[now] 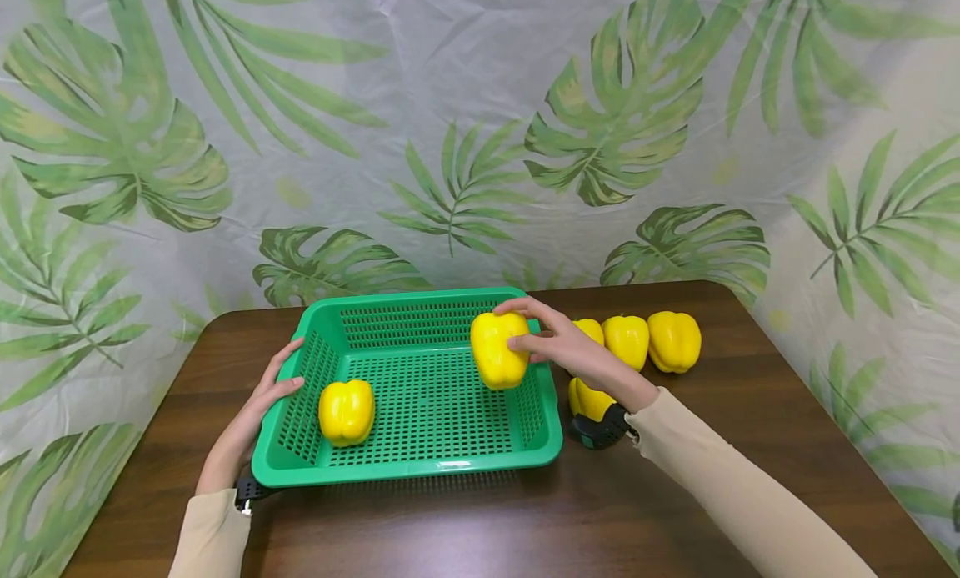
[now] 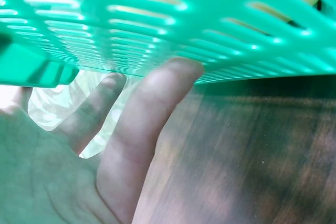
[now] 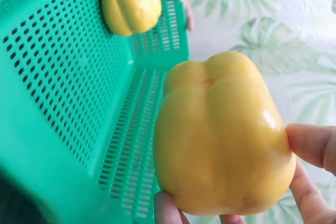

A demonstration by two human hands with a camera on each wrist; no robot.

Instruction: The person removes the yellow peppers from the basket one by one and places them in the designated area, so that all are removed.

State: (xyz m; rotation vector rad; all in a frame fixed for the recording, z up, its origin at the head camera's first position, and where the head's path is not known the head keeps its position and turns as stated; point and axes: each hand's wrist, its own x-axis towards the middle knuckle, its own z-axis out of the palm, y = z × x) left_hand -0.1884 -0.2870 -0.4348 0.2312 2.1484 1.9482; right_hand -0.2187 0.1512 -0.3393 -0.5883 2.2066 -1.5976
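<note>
A yellow bell pepper (image 1: 499,350) is pinched between the thumb and fingers of my right hand (image 1: 551,334), over the right end of a green plastic basket (image 1: 408,471). The right wrist view shows this held pepper (image 3: 226,140) close up, fingertips on its sides. My left hand (image 1: 251,411) grips the basket's left rim, with some fingers over the edge. Others touch the slotted outer wall (image 2: 142,19) in the left wrist view. Inside the basket, near its left end, lies another yellow pepper (image 1: 347,413).
Right of the basket, several more yellow peppers sit on the dark wooden table (image 1: 735,444); one pepper (image 1: 588,399) is partly hidden by my right wrist. Behind the table hangs a leaf-patterned cloth (image 1: 480,144).
</note>
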